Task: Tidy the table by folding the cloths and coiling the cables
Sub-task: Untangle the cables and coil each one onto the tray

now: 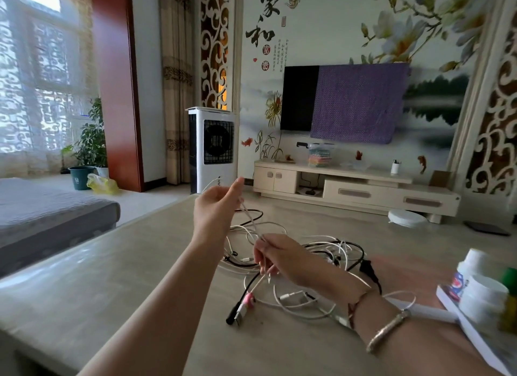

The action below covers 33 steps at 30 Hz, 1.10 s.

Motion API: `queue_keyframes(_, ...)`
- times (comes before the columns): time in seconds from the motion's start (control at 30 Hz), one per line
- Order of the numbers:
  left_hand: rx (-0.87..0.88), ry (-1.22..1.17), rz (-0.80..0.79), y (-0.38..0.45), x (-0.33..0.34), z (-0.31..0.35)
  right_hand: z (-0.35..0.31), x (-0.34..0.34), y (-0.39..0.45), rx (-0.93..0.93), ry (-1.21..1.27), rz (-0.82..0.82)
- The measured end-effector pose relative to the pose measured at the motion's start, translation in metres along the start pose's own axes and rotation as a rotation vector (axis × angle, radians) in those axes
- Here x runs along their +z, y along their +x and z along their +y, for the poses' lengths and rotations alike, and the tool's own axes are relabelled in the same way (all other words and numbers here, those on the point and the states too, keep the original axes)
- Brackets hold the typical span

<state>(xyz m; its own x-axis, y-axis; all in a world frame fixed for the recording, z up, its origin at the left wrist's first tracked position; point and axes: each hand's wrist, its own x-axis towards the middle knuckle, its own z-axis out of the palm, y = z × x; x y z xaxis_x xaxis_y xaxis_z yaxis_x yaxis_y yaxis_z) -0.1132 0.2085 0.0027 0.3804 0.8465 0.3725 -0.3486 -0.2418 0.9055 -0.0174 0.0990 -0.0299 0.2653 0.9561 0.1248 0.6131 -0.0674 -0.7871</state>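
Head view: left hand (216, 208) is raised, pinching a white cable (251, 222) that runs taut down to the right hand (282, 256), which grips it lower. Beneath both hands, tangled cables (293, 291) lie on the tabletop (112, 277).

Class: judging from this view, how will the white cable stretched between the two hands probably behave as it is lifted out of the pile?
The white cable is thin, so probably light and floppy. It runs nearly straight between the left hand and right hand. It may snag, since it comes from the tangled cable pile.
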Motion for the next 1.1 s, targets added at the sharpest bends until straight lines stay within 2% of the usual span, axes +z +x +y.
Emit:
queue_keyframes(0.13,-0.048,-0.025,0.164,0.002,-0.010,0.004,-0.002,0.000,0.005,0.002,0.080,0.137)
queue_keyframes(0.17,-0.074,0.032,0.120,0.003,-0.013,0.004,-0.002,0.000,0.006,0.001,0.091,0.157)
queue_keyframes(0.2,-0.126,0.121,0.013,0.003,-0.014,0.006,-0.002,0.000,0.006,0.002,0.085,0.159)
queue_keyframes(0.3,-0.286,0.347,-0.404,-0.004,-0.011,0.005,-0.004,0.002,0.003,0.014,0.048,0.107)
queue_keyframes(0.37,-0.264,0.322,-0.456,-0.006,-0.001,-0.001,-0.005,0.003,0.000,0.021,0.028,0.089)
queue_keyframes(0.47,-0.167,0.257,-0.429,-0.009,0.015,-0.004,-0.005,0.001,-0.006,0.018,-0.066,0.066)
queue_keyframes(0.53,-0.213,0.129,-0.399,-0.009,0.022,-0.006,-0.005,-0.005,-0.012,-0.007,-0.224,0.061)
queue_keyframes(0.67,-0.336,-0.083,-0.269,-0.004,0.014,-0.013,-0.002,-0.021,-0.032,-0.080,-0.260,0.110)
queue_keyframes(0.77,-0.395,-0.091,-0.226,0.000,0.005,-0.019,0.004,-0.038,-0.048,-0.097,-0.395,0.157)
queue_keyframes(0.87,-0.419,-0.015,-0.204,0.001,-0.001,-0.025,0.009,-0.053,-0.064,-0.121,-0.300,0.130)
queue_keyframes(0.97,-0.468,-0.117,-0.194,0.002,0.001,-0.028,0.017,-0.062,-0.074,-0.144,-0.310,0.120)
queue_keyframes(1.1,-0.539,-0.389,-0.092,-0.001,0.011,-0.023,0.023,-0.063,-0.076,-0.068,-0.603,0.058)
